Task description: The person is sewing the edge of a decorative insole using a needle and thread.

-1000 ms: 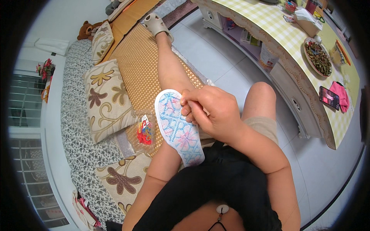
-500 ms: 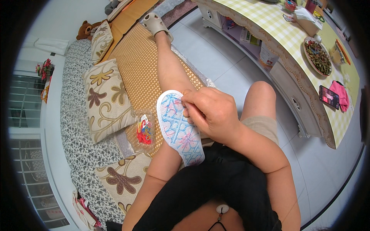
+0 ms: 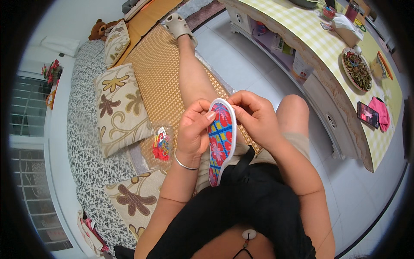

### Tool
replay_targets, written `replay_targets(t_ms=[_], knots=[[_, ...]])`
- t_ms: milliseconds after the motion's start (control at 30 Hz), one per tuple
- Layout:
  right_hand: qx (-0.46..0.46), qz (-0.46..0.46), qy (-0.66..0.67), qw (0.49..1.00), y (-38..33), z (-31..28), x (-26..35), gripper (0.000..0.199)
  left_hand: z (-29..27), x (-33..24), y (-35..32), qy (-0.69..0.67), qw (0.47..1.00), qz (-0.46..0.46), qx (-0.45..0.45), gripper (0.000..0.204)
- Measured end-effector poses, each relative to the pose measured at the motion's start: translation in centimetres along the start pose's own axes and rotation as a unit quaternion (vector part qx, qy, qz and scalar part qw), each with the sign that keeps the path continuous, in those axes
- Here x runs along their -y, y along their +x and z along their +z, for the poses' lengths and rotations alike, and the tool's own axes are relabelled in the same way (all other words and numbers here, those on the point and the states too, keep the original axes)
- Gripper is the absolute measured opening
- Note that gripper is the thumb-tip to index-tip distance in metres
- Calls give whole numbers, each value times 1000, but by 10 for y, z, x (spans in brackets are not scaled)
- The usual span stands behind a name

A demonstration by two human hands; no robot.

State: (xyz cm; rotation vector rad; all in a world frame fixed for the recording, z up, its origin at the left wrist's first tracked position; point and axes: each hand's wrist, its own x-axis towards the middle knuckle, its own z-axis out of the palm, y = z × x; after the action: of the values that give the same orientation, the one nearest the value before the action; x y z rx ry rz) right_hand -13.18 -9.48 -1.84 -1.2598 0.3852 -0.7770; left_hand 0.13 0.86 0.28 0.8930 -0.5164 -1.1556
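A small clear bag (image 3: 161, 144) with red and yellow bits lies on the woven mat beside the cushion. A phone (image 3: 367, 114) with a pink, lit screen lies on the checked surface.

Pretty tight on the left: floral cushion (image 3: 123, 108) and a small bag of bright thread (image 3: 161, 144) sit right beside the hands. Open floor (image 3: 254, 69) between outstretched leg (image 3: 194, 77) and worktop (image 3: 310, 47).

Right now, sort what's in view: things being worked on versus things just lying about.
In hand:
embroidered insole
left hand
right hand

Lying about:
bag of coloured thread
floral cushion
teddy bear
phone
plate of food
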Motion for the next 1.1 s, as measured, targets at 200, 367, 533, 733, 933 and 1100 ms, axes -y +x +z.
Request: replay_targets(t_ms=[200,367,533,733,933,1100], knots=[[-37,-88,-51,994,8,-7,-12,14,8,-3,-3,132,988,41,-64,8],[-93,-350,-339,868,9,-9,14,22,13,-7,-9,259,958,85,-93,7],[-59,-397,-279,872,9,4,12,21,19,-4,-9,313,936,127,-100,7],[-90,-240,228,939,-5,-39,53,13,5,-9,-7,349,909,169,-151,8],[-264,-278,1,924,-3,-44,50,9,14,-3,-8,323,918,175,-152,7],[-139,-242,-292,915,-7,-4,21,11,13,-2,-8,295,934,149,-134,7]])
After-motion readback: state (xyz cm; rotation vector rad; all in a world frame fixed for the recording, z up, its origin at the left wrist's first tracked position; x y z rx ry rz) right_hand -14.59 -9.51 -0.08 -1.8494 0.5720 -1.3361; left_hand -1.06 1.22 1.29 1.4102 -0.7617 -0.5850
